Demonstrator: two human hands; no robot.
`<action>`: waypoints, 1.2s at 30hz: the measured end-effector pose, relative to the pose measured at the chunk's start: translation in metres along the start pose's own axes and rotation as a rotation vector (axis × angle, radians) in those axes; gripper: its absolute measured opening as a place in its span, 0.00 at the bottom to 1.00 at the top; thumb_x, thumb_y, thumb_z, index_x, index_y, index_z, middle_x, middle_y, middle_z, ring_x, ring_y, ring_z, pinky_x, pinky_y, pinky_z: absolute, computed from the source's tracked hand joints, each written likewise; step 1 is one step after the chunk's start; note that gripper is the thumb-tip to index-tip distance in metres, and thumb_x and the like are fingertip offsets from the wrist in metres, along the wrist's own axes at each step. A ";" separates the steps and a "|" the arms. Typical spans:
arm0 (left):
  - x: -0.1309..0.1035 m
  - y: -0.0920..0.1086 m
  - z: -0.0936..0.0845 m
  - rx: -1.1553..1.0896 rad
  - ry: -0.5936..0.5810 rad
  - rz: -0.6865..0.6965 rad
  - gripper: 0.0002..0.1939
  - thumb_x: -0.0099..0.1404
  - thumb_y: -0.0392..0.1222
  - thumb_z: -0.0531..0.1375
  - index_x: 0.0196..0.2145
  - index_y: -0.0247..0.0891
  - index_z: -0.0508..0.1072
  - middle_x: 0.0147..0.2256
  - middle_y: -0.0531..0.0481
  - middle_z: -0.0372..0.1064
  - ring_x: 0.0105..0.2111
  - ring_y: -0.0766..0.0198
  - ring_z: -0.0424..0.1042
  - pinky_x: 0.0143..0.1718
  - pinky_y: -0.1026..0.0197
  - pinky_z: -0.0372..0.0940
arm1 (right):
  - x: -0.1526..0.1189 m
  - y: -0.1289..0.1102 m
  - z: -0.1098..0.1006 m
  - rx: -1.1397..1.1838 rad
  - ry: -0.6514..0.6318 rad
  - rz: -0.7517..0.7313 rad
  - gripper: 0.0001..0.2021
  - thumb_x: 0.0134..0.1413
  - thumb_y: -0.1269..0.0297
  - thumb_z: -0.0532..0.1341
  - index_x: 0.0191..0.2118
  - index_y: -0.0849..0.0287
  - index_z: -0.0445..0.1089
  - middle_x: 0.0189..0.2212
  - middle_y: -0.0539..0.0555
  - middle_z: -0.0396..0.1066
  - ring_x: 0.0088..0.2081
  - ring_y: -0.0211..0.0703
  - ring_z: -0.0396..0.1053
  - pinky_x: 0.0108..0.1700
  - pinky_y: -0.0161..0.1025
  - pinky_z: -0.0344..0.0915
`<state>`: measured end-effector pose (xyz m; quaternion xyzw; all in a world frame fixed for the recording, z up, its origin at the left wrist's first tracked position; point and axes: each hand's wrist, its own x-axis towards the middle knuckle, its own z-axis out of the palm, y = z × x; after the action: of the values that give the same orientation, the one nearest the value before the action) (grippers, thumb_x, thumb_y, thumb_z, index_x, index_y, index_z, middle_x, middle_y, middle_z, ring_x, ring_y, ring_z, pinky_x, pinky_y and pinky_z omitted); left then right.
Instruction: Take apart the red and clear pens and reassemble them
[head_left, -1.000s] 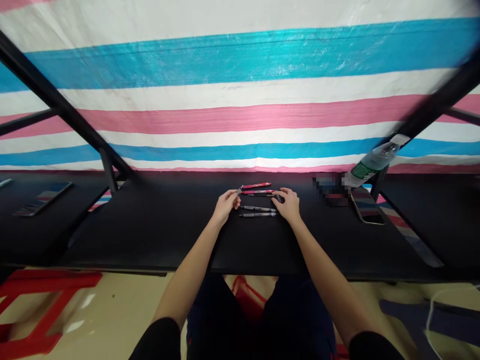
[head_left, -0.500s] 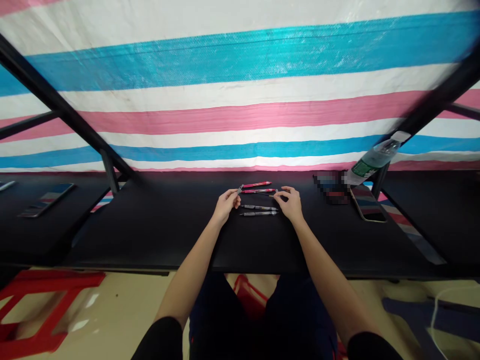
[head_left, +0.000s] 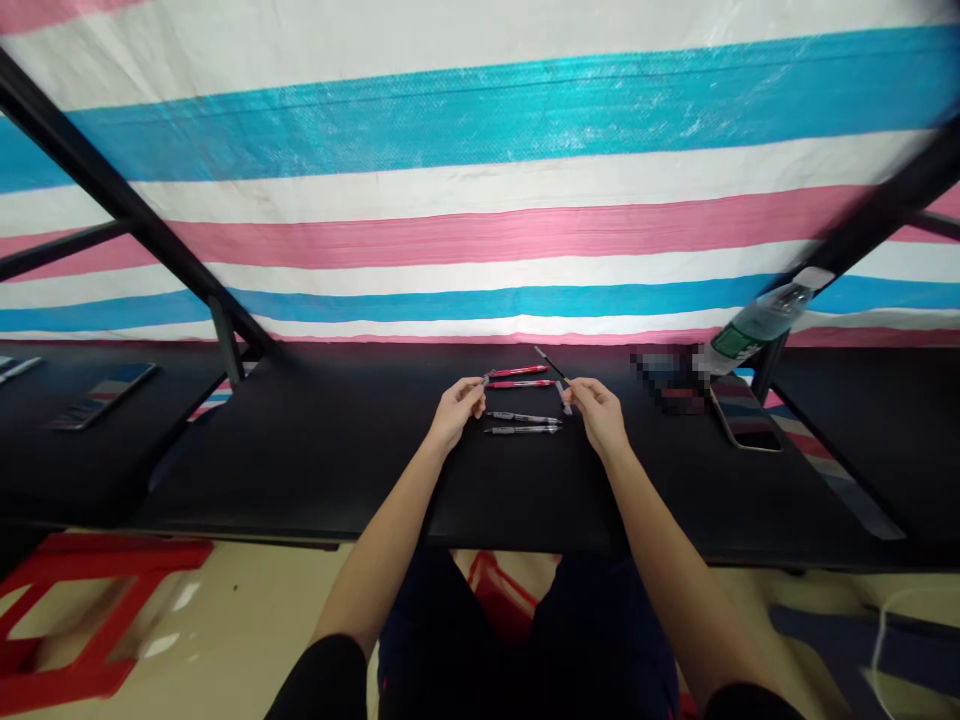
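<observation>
My left hand [head_left: 456,410] is closed in a pinch at the left ends of the pens, with a small grey pen part [head_left: 486,380] at its fingertips. Between the fingertips of my right hand [head_left: 600,412] is a thin dark pen refill [head_left: 552,364], tilted up to the left. A translucent pen piece [head_left: 562,398] shows beside those same fingers; whether they grip it too, I cannot tell. Two red pens, one farther back [head_left: 521,371] and one nearer [head_left: 519,384], lie between my hands. Closer to me lie two clear-and-black pens, the upper [head_left: 523,417] and the lower [head_left: 523,430].
A plastic bottle [head_left: 761,325] leans at the right, by a phone [head_left: 746,415] and a blurred-out patch [head_left: 671,380]. Another phone [head_left: 105,395] lies on the left table. Black metal posts frame the black table [head_left: 300,470]. A red stool [head_left: 97,610] stands lower left.
My right hand has moved slightly right and down, and the refill in it has swung from nearly flat to tilted upward. My left hand stays near the same spot.
</observation>
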<state>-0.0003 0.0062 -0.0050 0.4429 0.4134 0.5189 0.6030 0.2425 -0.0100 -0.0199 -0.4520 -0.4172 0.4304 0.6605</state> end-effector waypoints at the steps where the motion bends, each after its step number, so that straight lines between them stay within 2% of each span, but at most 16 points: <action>1: 0.000 0.000 -0.001 -0.007 -0.001 0.004 0.15 0.56 0.45 0.66 0.39 0.34 0.72 0.23 0.54 0.64 0.22 0.70 0.62 0.23 0.65 0.56 | 0.000 0.000 0.000 0.041 -0.005 0.017 0.13 0.44 0.53 0.69 0.30 0.57 0.73 0.25 0.51 0.74 0.27 0.38 0.69 0.34 0.38 0.69; 8: 0.001 0.001 -0.002 -0.121 0.004 -0.012 0.16 0.53 0.44 0.68 0.37 0.34 0.73 0.22 0.54 0.63 0.23 0.70 0.61 0.24 0.65 0.55 | 0.000 -0.001 0.001 0.133 -0.024 0.095 0.14 0.38 0.54 0.73 0.28 0.56 0.73 0.26 0.51 0.75 0.29 0.41 0.72 0.36 0.40 0.72; 13: 0.000 0.001 -0.001 -0.065 -0.011 -0.004 0.17 0.56 0.52 0.67 0.25 0.34 0.70 0.23 0.52 0.62 0.23 0.71 0.60 0.25 0.64 0.55 | -0.002 -0.002 0.003 0.122 -0.042 0.118 0.15 0.38 0.54 0.73 0.29 0.56 0.74 0.27 0.52 0.76 0.30 0.42 0.73 0.37 0.41 0.72; 15: 0.000 0.000 0.000 -0.039 -0.028 -0.002 0.19 0.57 0.53 0.66 0.24 0.33 0.70 0.22 0.52 0.61 0.23 0.71 0.59 0.25 0.64 0.54 | -0.003 -0.003 0.003 0.097 -0.058 0.124 0.14 0.39 0.54 0.72 0.30 0.56 0.73 0.27 0.52 0.76 0.30 0.42 0.73 0.37 0.41 0.72; 25: -0.001 0.000 0.002 -0.024 -0.048 -0.004 0.18 0.56 0.53 0.66 0.26 0.34 0.71 0.22 0.52 0.62 0.22 0.71 0.60 0.24 0.64 0.54 | -0.005 -0.005 0.005 -0.018 -0.096 0.097 0.15 0.41 0.51 0.70 0.30 0.56 0.72 0.26 0.53 0.76 0.27 0.41 0.71 0.36 0.42 0.70; 31: -0.002 0.001 0.001 0.032 -0.065 0.028 0.15 0.54 0.46 0.67 0.36 0.34 0.75 0.20 0.55 0.63 0.21 0.71 0.59 0.25 0.64 0.54 | -0.004 -0.006 0.004 0.049 -0.090 0.070 0.14 0.42 0.53 0.70 0.31 0.56 0.72 0.24 0.50 0.73 0.25 0.38 0.68 0.32 0.40 0.68; 36: -0.005 0.002 0.002 0.072 -0.110 0.042 0.14 0.55 0.43 0.66 0.38 0.33 0.77 0.22 0.53 0.66 0.22 0.70 0.61 0.27 0.63 0.56 | -0.005 -0.008 0.004 0.043 -0.122 0.048 0.14 0.44 0.52 0.69 0.33 0.55 0.72 0.26 0.51 0.73 0.26 0.40 0.68 0.33 0.41 0.68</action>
<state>0.0001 0.0013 -0.0020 0.5005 0.3887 0.4913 0.5975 0.2392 -0.0156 -0.0118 -0.4208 -0.4363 0.4817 0.6328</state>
